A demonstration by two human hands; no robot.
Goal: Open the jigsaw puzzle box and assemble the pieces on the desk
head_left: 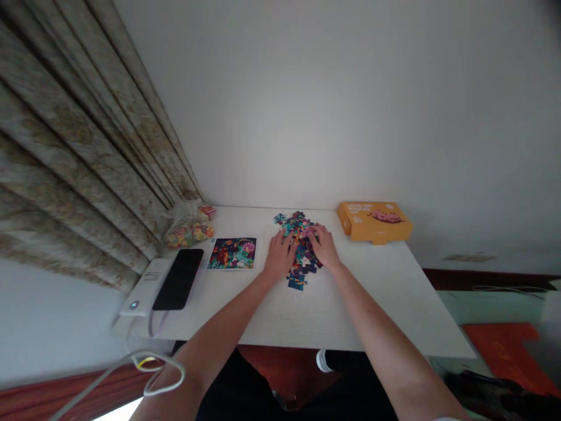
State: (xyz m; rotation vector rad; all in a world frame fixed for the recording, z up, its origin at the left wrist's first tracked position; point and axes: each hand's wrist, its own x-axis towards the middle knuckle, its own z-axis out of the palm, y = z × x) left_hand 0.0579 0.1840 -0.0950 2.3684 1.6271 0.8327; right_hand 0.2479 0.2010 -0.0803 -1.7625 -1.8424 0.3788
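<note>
A heap of colourful jigsaw puzzle pieces [302, 257] lies in the middle of the white table. My left hand [279, 254] rests at the left side of the heap, fingers spread and touching the pieces. On the right side my right hand [325, 245] lies over the heap's edge, its fingers also apart. Neither hand visibly holds a piece. Left of the heap lies a picture card [232, 254] with a dark, flowery print. Some pieces are hidden under my fingers.
An orange puzzle box [374, 222] stands at the back right of the white table [289, 321]. On the left are a black-screened phone [179, 279], a white box [144, 287] and a clear bag of colourful items [188, 231]. A white cable [164, 386] hangs in front.
</note>
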